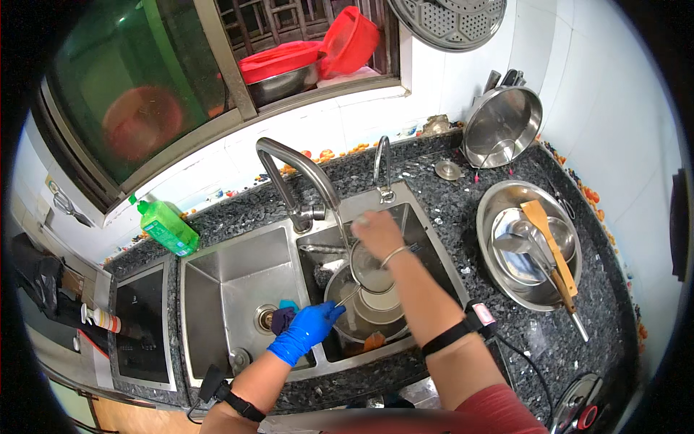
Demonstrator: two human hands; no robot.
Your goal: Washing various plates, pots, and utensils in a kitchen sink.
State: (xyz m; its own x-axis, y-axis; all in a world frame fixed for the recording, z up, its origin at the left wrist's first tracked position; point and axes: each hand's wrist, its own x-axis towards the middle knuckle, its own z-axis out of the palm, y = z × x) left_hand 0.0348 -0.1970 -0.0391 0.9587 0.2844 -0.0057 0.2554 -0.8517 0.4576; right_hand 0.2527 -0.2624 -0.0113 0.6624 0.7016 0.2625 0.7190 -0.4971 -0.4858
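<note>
My left hand (312, 325), in a blue rubber glove, grips the thin metal handle (348, 297) of a small round strainer or ladle (371, 268). It is held over the right sink basin (434, 260). My right hand (379, 232) is bare, blurred and curled, just above the strainer's far rim. Whether its fingers hold something is unclear. Water runs from the large faucet (295, 157) beside the strainer. Below, a large round metal bowl (339, 325) contains liquid and a pale bowl (382, 314). An orange item (374, 340) lies at its near edge.
The left basin (252, 238) has a drain and dark cloth (283, 320). A green detergent bottle (169, 228) stands behind it. On the right counter, a steel basin (490, 282) holds dishes, a wooden spatula (547, 238) and a metal turner. A pot (504, 127) leans at the back.
</note>
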